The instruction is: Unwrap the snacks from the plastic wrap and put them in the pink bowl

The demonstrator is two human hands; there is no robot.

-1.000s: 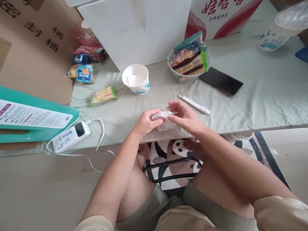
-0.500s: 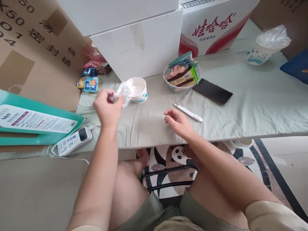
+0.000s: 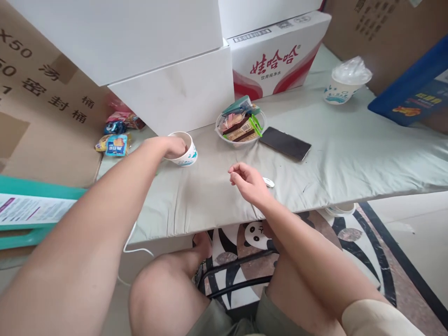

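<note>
My left hand (image 3: 175, 147) reaches down into a white paper cup (image 3: 189, 157) with blue print. Its fingers are hidden inside the cup, and whatever they hold cannot be seen. My right hand (image 3: 247, 183) hovers over the cloth-covered table (image 3: 206, 196), its fingers loosely curled and the thumb apart, with nothing visible in them. Partly behind it lies a slim white pen-like tool (image 3: 269, 182). Farther back is a clear plastic bowl (image 3: 241, 143) of wrapped snacks, with a black phone (image 3: 286, 143) beside it.
White cartons (image 3: 175, 93) and a red-and-white box (image 3: 276, 65) line the back. Snack packets (image 3: 117, 144) lie by the brown carton at left. A paper cup stuffed with clear plastic (image 3: 341, 88) and a blue bag (image 3: 413, 93) stand at right. A white cable (image 3: 136, 249) hangs off the front edge.
My left hand, which held a crumpled clear-silvery wrapper beside the cup, has moved into the cup. The wrapper is out of sight. My right hand stays loosely curled near the white tool.
</note>
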